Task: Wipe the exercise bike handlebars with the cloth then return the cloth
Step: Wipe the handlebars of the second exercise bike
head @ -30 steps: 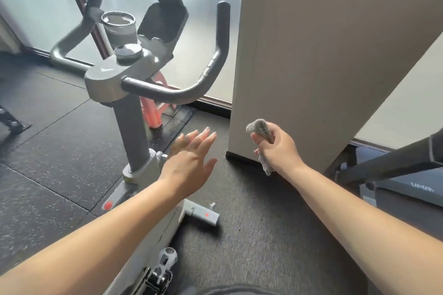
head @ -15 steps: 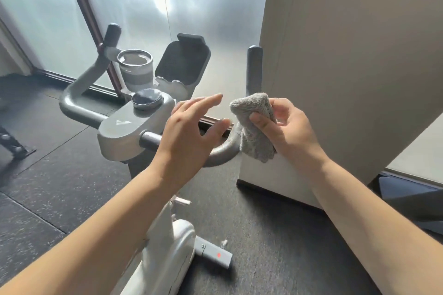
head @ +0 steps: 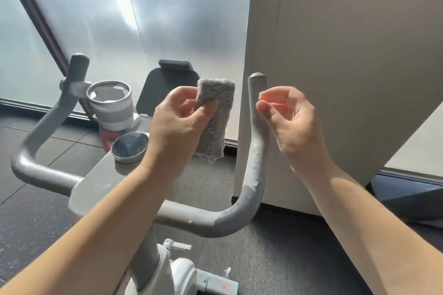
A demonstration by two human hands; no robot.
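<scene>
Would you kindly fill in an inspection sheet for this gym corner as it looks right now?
Surface: dark rubber floor, bare where visible.
Job's things: grey cloth hangs folded above the bike, off the handlebars; grip coating looks flaky.
Clutter: cup in its holder; round knob; empty tablet holder.
Grippers: left hand pinches the cloth; right hand empty, fingers curled, beside the right grip.
Cables: nothing seen.
Surroundings: frosted glass, beige pillar.

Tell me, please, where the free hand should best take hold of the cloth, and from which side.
Probably the loose lower edge of the cloth, from the right. The left hand pinches only its upper part; the rest hangs free toward the empty right hand.
</scene>
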